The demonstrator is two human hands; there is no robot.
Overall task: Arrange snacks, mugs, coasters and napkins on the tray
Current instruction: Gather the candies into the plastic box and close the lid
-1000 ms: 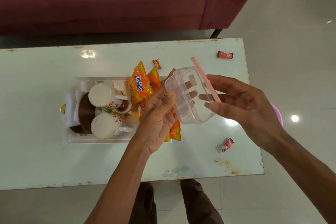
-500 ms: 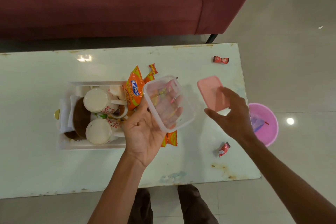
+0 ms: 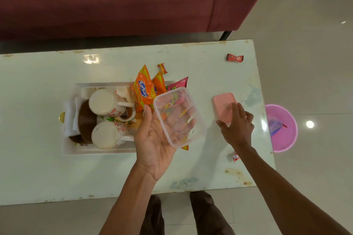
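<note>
Balanced only on the flat, open left hand (image 3: 152,139) above the right end of the tray (image 3: 99,151), the clear container (image 3: 179,118) could be tipped onto the snack packets (image 3: 143,91) piled there, and the pink lid (image 3: 222,104), touched by the spread right hand (image 3: 236,126), could be pushed off the right edge of the tabletop (image 3: 38,168).

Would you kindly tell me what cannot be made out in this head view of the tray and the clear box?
- Head view: the right end of the tray, hidden by the left hand and the clear box.
- Head view: whether the right hand touches the pink lid; its fingers cover the lid's near corner.
- Head view: the contents of the pink basin, too small.
</note>
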